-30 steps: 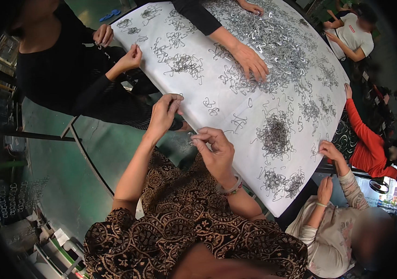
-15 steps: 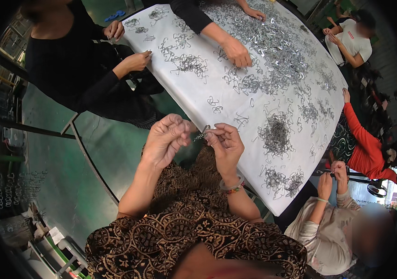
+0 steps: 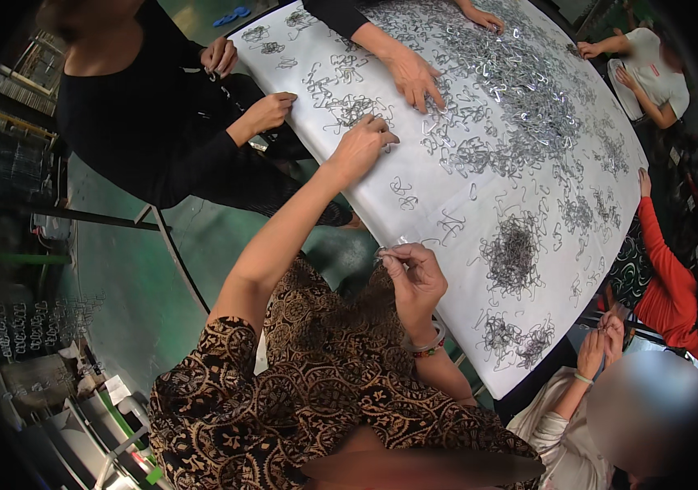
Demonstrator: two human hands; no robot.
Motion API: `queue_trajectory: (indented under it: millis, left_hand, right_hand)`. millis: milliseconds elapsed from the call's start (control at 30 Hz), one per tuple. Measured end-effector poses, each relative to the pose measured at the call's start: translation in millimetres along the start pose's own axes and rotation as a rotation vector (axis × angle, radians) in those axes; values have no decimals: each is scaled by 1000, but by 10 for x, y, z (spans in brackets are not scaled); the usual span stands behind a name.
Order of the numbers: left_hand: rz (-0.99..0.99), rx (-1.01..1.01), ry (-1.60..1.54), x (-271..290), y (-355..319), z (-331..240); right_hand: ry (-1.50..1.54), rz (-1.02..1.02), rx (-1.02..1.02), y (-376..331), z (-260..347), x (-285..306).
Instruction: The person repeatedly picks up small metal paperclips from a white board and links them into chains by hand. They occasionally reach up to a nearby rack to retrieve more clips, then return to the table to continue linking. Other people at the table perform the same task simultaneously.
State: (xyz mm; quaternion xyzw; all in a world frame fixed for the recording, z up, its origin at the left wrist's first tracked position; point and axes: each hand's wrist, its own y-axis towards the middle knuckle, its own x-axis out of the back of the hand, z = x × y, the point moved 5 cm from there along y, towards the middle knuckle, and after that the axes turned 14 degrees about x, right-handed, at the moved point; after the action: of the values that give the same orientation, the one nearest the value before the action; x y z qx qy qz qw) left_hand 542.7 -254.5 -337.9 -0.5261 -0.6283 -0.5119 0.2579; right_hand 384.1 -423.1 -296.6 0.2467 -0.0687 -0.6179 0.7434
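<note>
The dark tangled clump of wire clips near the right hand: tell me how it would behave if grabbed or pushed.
The clump of wire clips would probably lift as one snagged mass, since the bent pieces interlock. It looks light, being thin wire with gaps. Pushed across the white table cover, it would likely slide and shed strays, like those scattered around it.

Few packages or labels show, and no screens or signs can be made out. At the near left, on the green floor, a small white card or label (image 3: 113, 389) lies tilted beside a cluttered heap. Just right of it stands a green-and-white box-like package (image 3: 124, 418), partly hidden, with a small red mark near its lower end. Its details are too small to tell.
</note>
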Motion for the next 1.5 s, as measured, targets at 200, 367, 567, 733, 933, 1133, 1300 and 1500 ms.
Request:
queue_trajectory:
  millis: [200, 367, 567, 733, 933, 1133, 1300, 1500]
  left_hand:
    - [229, -221, 239, -292, 213, 104]
    - [90, -56, -34, 89, -75, -143]
    - [63, 515, -774, 762, -681, -355]
    - [132, 647, -1338, 1121, -1159, -574]
    - [47, 461, -1164, 1222, -1302, -848]
    - [-39, 554, -1251, 1136, -1255, -873]
    - [1, 593, -1258, 1101, -1282, -846]
    - [-38, 543, -1050, 1139, -1277, -769]
  right_hand:
    - [-5, 14, -9, 54, -35, -4]
    - [-17, 32, -8, 73, -55, -45]
    - [-15, 26, 27, 99, -25, -120]
    - [-23, -69, -65, 133, -43, -104]
    - [-3, -111, -15, 121, 7, -121]
    - [-207, -34, 131, 78, 85, -193]
    - [-409, -17, 137, 250, -7, 237]
    - [-1265, 44, -88, 930, -733, 1453]
